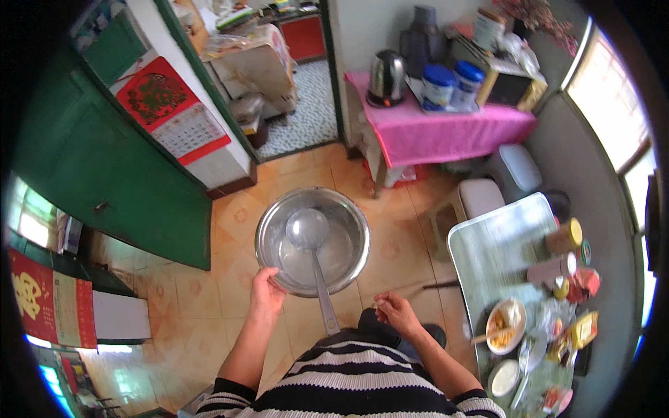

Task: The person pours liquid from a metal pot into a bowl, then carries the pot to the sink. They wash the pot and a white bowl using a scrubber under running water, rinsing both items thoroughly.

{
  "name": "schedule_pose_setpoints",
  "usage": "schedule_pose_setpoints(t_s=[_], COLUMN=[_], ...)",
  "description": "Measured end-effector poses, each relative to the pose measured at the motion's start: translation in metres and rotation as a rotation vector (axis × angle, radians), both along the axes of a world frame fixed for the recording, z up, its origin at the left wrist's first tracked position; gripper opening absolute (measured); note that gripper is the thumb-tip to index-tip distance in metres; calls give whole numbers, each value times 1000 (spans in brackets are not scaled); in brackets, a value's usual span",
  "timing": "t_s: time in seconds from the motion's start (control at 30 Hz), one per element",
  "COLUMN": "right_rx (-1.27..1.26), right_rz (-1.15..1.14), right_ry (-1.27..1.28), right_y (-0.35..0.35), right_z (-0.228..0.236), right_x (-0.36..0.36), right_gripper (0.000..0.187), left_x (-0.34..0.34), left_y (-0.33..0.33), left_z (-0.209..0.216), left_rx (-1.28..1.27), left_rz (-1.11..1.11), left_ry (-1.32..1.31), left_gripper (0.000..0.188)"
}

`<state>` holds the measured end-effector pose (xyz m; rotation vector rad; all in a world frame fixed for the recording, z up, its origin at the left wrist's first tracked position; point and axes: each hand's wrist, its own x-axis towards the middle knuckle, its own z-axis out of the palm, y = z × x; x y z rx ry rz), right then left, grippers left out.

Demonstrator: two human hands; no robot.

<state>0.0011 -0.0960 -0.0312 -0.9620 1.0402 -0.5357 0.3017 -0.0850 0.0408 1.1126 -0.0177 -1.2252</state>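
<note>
1. A wide metal basin (345,245) is held at its near left rim by the left hand (267,292), beyond and to the right of which it lies.
2. Inside the basin, a metal ladle (307,230) is rested bowl-end in, its handle laid across the near rim and pointed at a striped sweater (362,382), between the two hands.
3. The right hand (397,312) is poised apart from the basin, just beyond its near right side; its fingers are loosely bent, and whether anything is pinched between them cannot be told.
4. Beneath, a floor of orange-toned tiles (390,244) is seen.
5. To the right, a pale-topped table (481,244) is spread with jars and a food bowl (516,315) crossed by a wooden-looking utensil.
6. Farther off, a kettle (387,78) is set on a pink cloth (432,143); at left, a green door (118,174) is shown.
</note>
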Motion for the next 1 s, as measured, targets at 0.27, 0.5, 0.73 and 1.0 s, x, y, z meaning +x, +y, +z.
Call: schedule_pose_setpoints(t_s=[0.27, 0.5, 0.73, 1.0], right_rx=[2, 373, 678, 247], right_rz=[164, 330, 305, 353], right_ry=[-38, -290, -481, -68], right_y=[-153, -306, -441, -587], right_z=[14, 74, 90, 106], right_x=[67, 153, 254, 398], right_gripper=[28, 43, 28, 27], left_x=[85, 117, 196, 325], left_y=[-126, -258, -371, -518], left_z=[-32, 10, -4, -12], left_rx=[-131, -188, -91, -149], left_rz=[91, 124, 157, 118], left_ry=[79, -226, -263, -281], left_gripper=[28, 28, 25, 18])
